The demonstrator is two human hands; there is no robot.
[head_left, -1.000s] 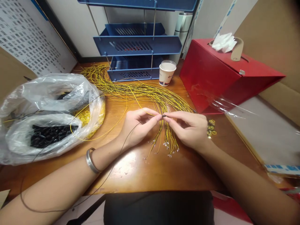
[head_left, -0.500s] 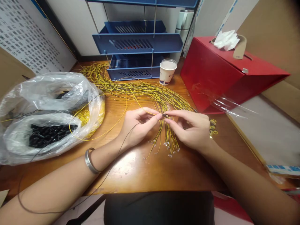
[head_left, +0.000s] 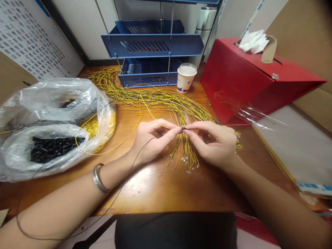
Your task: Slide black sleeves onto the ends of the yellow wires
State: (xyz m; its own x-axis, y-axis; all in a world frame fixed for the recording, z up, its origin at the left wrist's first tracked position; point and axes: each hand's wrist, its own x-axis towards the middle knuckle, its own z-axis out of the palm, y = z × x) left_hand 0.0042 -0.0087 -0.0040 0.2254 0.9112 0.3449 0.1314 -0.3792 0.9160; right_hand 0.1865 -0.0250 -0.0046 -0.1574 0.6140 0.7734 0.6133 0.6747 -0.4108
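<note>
Over the middle of the desk, my left hand (head_left: 151, 141) is closed, thumb and forefinger pinching near the ends of a thin yellow wire (head_left: 149, 110) and a thin black wire (head_left: 124, 181). My right hand (head_left: 216, 140) faces it, its thumb and forefinger pinched on a tiny black piece (head_left: 183, 128) between the two hands. Fingertips hide most of that piece, so its exact kind cannot be made out. Behind and beneath the hands runs a bundle of yellow and black wires (head_left: 166, 98), with small clear ends (head_left: 184, 159) toward me.
At left, a clear plastic bag (head_left: 62, 90) holds black rings (head_left: 52, 149) and yellow rings (head_left: 93, 130). A paper cup (head_left: 185, 81) stands by the blue tray rack (head_left: 153, 46). At right are a red tissue box (head_left: 233, 76) and several loose yellow rings (head_left: 238, 146).
The fingertips now cover more of the tiny black piece, and its yellow spot no longer shows. My right hand has shifted slightly right. The view has moved a little.
</note>
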